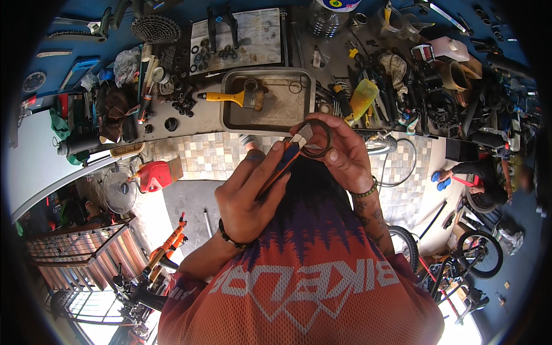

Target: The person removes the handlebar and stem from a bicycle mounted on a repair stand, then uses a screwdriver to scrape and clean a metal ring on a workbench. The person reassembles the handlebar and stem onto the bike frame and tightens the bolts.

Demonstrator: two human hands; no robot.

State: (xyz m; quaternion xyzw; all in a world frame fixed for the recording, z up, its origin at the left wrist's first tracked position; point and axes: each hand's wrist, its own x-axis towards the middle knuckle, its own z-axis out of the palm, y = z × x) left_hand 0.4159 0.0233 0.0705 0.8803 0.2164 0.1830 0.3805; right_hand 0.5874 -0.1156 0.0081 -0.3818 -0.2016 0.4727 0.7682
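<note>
My left hand [244, 198] is closed round a utility knife [282, 165] with a blue and orange handle. Its pale metal tip meets the inside of a dark metal ring [327, 150], which looks like a bearing ring. Thumb and fingers of my right hand [349, 148] pinch that ring upright at its right side. Both hands are in front of my chest, just short of the bench edge. Beyond them lies a metal tray [227, 118] with a yellow-handled paintbrush [230, 99] across its left wall and small rings inside.
A cassette [156, 28], a fork on a stained sheet [253, 54] and small rings lie at the back. Tools and a yellow bottle [364, 99] crowd the bench's right. Bicycles, a fan [119, 188] and a red container [154, 176] stand below. Another person [489, 175] sits at far right.
</note>
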